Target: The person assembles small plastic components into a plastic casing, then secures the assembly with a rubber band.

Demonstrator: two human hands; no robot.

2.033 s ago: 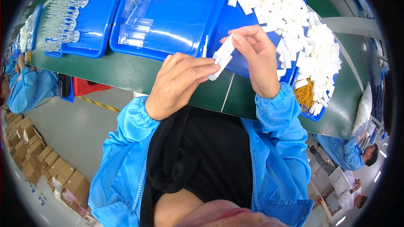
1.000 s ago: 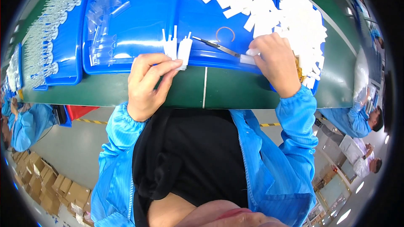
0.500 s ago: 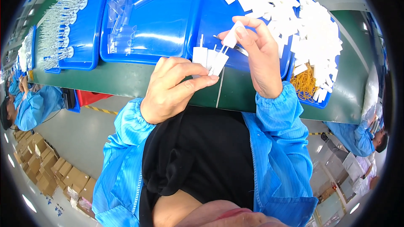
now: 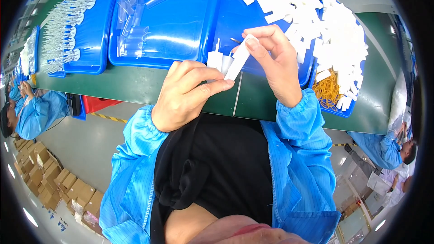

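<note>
My left hand (image 4: pixel 183 92) pinches several small white rectangular pieces (image 4: pixel 214 59) fanned side by side between thumb and fingers, over the table's near edge. A thin metal prong stands up from the leftmost one. My right hand (image 4: pixel 276 58) grips a white cap (image 4: pixel 242 52) between thumb and fingertips. This cap lines up with the rightmost white piece, and the two look like one long tilted white body; the joint is hard to make out. A thin dark tip (image 4: pixel 235 40) shows beside the right fingers; what it belongs to is hidden.
Loose white caps (image 4: pixel 337 31) heap in the blue tray at right, with yellow rubber bands (image 4: pixel 327 88) at its near corner. A middle blue tray (image 4: pixel 181 27) holds clear plastic sleeves (image 4: pixel 157 1). White pronged parts (image 4: pixel 74 22) stand in rows at left. Co-workers sit at both sides.
My right hand has come down and slightly left with the white cap, closing over the prongs that showed between it and the rightmost piece. My left hand has stayed nearly still.
</note>
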